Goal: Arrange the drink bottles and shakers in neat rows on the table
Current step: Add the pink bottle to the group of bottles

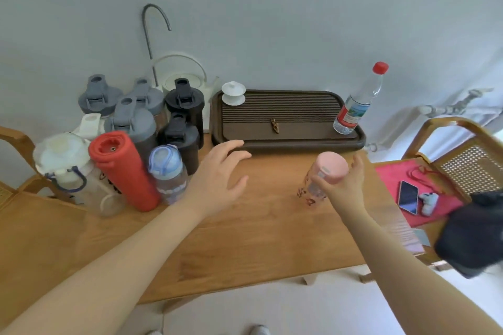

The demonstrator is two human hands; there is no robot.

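Several shakers and bottles crowd the left of the wooden table: grey-lidded shakers, two black shakers, a red bottle, a blue-lidded bottle and a white-lidded jug. My left hand hovers open beside the blue-lidded bottle, touching nothing. My right hand grips a pink-lidded clear bottle standing on the table's right part. A red-capped water bottle stands on the dark tea tray.
A white lidded cup sits on the tray's left end, with a white kettle and metal spout behind the shakers. To the right, a chair holds a red cloth, a phone and a dark bag.
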